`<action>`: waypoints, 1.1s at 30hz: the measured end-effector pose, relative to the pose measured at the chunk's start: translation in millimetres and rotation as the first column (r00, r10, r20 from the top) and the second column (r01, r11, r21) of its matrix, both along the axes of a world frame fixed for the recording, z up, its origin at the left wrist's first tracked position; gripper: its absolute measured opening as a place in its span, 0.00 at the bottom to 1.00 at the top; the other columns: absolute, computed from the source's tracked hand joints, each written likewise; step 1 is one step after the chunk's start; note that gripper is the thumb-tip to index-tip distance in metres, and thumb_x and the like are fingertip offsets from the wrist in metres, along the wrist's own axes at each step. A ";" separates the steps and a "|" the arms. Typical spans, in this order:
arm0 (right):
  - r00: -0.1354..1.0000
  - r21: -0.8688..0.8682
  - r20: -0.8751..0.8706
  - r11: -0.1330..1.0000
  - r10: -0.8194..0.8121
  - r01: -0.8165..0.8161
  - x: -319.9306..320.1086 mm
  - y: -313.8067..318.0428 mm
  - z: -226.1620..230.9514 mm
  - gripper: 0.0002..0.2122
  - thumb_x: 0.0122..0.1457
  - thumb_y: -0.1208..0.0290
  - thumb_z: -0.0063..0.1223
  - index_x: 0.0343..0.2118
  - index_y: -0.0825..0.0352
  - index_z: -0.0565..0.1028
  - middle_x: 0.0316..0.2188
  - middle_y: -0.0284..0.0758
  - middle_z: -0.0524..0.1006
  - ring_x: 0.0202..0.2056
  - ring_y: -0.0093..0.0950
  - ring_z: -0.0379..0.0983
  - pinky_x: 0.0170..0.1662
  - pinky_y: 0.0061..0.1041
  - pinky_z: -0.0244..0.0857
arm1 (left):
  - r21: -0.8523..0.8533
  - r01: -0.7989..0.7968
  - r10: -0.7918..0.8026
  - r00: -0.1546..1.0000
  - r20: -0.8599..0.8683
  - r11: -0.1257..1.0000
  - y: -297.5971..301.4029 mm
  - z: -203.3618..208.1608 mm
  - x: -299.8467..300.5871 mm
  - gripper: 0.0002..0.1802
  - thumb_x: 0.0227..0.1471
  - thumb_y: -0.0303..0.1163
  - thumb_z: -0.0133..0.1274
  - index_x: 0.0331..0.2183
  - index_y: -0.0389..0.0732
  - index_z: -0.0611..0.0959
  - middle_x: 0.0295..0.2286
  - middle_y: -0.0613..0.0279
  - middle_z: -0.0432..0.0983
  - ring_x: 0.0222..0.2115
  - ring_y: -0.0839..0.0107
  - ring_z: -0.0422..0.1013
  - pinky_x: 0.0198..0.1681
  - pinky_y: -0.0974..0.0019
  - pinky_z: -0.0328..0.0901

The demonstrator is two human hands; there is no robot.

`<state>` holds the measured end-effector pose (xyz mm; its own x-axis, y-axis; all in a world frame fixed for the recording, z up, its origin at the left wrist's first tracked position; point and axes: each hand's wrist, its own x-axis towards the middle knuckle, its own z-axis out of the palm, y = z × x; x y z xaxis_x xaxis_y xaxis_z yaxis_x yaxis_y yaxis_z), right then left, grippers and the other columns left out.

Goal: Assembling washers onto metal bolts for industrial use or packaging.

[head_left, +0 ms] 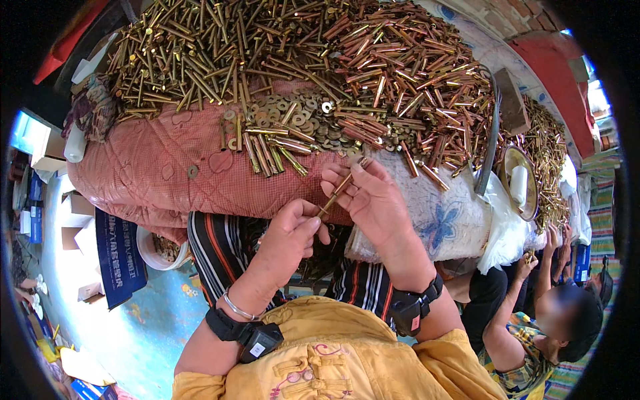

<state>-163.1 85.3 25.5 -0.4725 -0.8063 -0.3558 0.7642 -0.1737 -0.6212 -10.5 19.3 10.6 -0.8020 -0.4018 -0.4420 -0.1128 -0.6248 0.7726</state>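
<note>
Above my lap, my left hand (pixel 293 230) pinches the lower end of a brass-coloured bolt (pixel 335 196). My right hand (pixel 370 193) closes around the bolt's upper part, which tilts up to the right. A small flat piece, perhaps a washer, shows at my right fingertips, too blurred to be sure. Just beyond my hands, several bolts with sleeves (pixel 270 152) lie on a red quilted cloth (pixel 153 157). Behind them is a pile of loose washers (pixel 293 115). Long bolts (pixel 200 57) are heaped at the back left, and coppery metal sleeves (pixel 413 80) at the back right.
A white cloth with a blue flower (pixel 437 223) hangs at the table's right edge, near a black strap (pixel 490 133). A round metal dish (pixel 520 180) holds a white roll. A co-worker (pixel 533 320) sits at right. Below left stand a white bucket (pixel 157 250) and a blue carton (pixel 120 257).
</note>
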 end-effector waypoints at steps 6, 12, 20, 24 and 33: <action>0.986 0.052 -0.149 0.996 0.075 -0.068 4.3 5.4 -0.7 0.05 0.58 0.74 0.46 0.36 0.68 0.68 0.34 0.39 0.74 0.37 0.32 0.74 0.41 0.30 0.70 | -0.044 0.016 -0.014 0.999 0.044 0.999 0.8 -0.1 -0.4 0.08 0.54 0.29 0.44 0.37 0.40 0.67 0.21 0.63 0.70 0.16 0.86 0.55 0.17 0.83 0.50; 0.946 0.204 -0.283 0.974 0.160 -0.103 15.8 7.4 1.0 0.06 0.56 0.73 0.50 0.34 0.68 0.71 0.30 0.34 0.73 0.30 0.23 0.72 0.33 0.22 0.68 | 0.063 0.019 -0.016 0.998 -0.058 0.998 0.0 -0.9 0.5 0.12 0.53 0.31 0.47 0.41 0.41 0.68 0.26 0.63 0.69 0.18 0.84 0.56 0.19 0.81 0.53; 0.762 0.247 -0.591 0.959 0.264 -0.141 25.2 9.5 -6.9 0.11 0.52 0.74 0.53 0.37 0.74 0.70 0.24 0.31 0.70 0.24 0.19 0.68 0.25 0.18 0.66 | 0.113 0.004 0.006 0.996 -0.089 0.994 1.1 3.4 -2.1 0.13 0.54 0.36 0.49 0.39 0.42 0.68 0.26 0.68 0.67 0.24 0.83 0.64 0.22 0.81 0.56; 0.713 0.266 -0.644 0.955 0.279 -0.133 22.2 11.7 -9.2 0.10 0.53 0.74 0.52 0.37 0.73 0.70 0.26 0.31 0.71 0.28 0.18 0.69 0.28 0.18 0.66 | 0.071 0.069 -0.065 0.996 -0.054 0.995 0.8 4.0 -3.7 0.11 0.55 0.35 0.47 0.39 0.42 0.68 0.21 0.71 0.67 0.20 0.84 0.62 0.20 0.82 0.54; 0.637 0.296 -0.728 0.954 0.255 -0.044 3.3 -11.5 7.3 0.05 0.57 0.78 0.44 0.34 0.69 0.72 0.27 0.30 0.74 0.29 0.17 0.68 0.31 0.17 0.63 | 0.135 -0.025 0.040 0.993 -0.109 0.991 -2.8 -3.0 5.4 0.07 0.56 0.32 0.44 0.36 0.40 0.71 0.22 0.66 0.67 0.18 0.82 0.56 0.19 0.79 0.51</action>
